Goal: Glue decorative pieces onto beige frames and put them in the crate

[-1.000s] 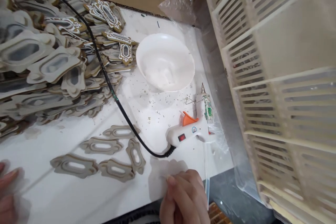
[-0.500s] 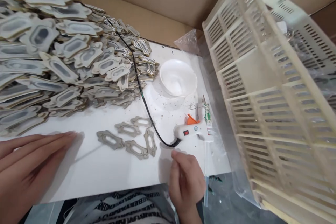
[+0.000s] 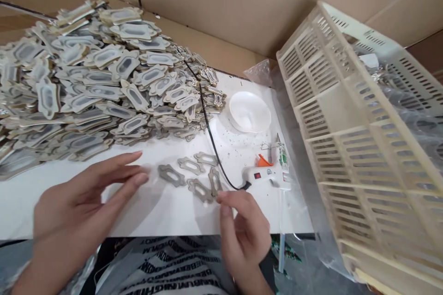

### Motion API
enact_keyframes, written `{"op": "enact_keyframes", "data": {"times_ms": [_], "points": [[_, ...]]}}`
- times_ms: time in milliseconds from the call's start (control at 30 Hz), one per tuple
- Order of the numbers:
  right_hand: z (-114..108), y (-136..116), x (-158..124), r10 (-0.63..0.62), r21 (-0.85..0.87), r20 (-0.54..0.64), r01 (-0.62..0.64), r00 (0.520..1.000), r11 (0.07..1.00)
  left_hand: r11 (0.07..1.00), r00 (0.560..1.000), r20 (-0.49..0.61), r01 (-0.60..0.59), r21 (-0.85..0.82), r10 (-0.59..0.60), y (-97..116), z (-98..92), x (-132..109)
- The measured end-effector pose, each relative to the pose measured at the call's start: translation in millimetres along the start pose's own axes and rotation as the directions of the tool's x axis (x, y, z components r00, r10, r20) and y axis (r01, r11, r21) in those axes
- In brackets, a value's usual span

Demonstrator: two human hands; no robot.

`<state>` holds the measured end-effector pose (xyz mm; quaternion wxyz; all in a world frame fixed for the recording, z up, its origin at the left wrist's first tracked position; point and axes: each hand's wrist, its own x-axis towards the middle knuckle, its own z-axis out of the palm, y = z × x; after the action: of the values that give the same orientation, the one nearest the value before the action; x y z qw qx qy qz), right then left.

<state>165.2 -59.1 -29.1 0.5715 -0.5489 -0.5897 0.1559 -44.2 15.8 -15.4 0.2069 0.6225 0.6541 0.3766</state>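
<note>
My left hand [image 3: 86, 207] is just above the white tabletop, its thumb and index fingertip apart with nothing I can make out between them. Right of it, several flat grey ornate frames lie loose, the nearest being a frame [image 3: 171, 175] with an oblong opening. My right hand [image 3: 246, 226] is curled at the front of the table, thumb and index tips close together beside an upright-lying frame [image 3: 215, 182]. Whether it pinches something small is hidden. Behind it a white glue gun [image 3: 265, 175] with an orange trigger lies on its side.
A large heap of similar frames [image 3: 100, 90] covers the back left. A white bowl [image 3: 249, 113] stands behind the glue gun. The black cord [image 3: 210, 131] crosses the table. A cream plastic crate [image 3: 332, 106] rises at the right, with cardboard [image 3: 221, 4] behind.
My left hand has risen from the table, moved right toward the loose frames and spread its thumb from its fingers. The right hand stays curled near the frames. The camera view has shifted.
</note>
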Motion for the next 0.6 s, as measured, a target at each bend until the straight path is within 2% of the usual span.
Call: {"op": "enact_keyframes", "data": {"times_ms": [100, 167, 267, 367, 433, 500, 600], "points": [[21, -13, 13, 0.067, 0.166, 0.090, -0.081, 0.994, 0.983, 0.955, 0.986, 0.159, 0.091, -0.281, -0.047, 23, 2.7, -7], [30, -16, 19, 0.116, 0.214, 0.148, -0.147, 0.982, 0.966, 0.907, 0.962, 0.271, 0.140, -0.398, -0.029, 29, 3.9, -10], [35, -13, 23, 0.185, 0.274, 0.240, -0.249, 0.953, 0.929, 0.863, 0.921, 0.389, 0.194, -0.466, 0.003, 25, 4.1, -13], [34, -9, 22, 0.252, 0.294, 0.283, -0.334, 0.925, 0.896, 0.840, 0.882, 0.471, 0.264, -0.475, -0.011, 17, 2.7, -15], [33, -8, 21, 0.272, 0.287, 0.288, -0.354, 0.918, 0.890, 0.832, 0.865, 0.502, 0.301, -0.466, -0.032, 13, 1.4, -16], [32, -7, 19, 0.281, 0.268, 0.281, -0.356, 0.918, 0.895, 0.837, 0.868, 0.493, 0.312, -0.450, -0.058, 9, -0.4, -17], [30, -3, 21, 0.253, 0.202, 0.233, -0.301, 0.939, 0.932, 0.875, 0.914, 0.383, 0.291, -0.386, -0.135, 0, -3.7, -18]]}}
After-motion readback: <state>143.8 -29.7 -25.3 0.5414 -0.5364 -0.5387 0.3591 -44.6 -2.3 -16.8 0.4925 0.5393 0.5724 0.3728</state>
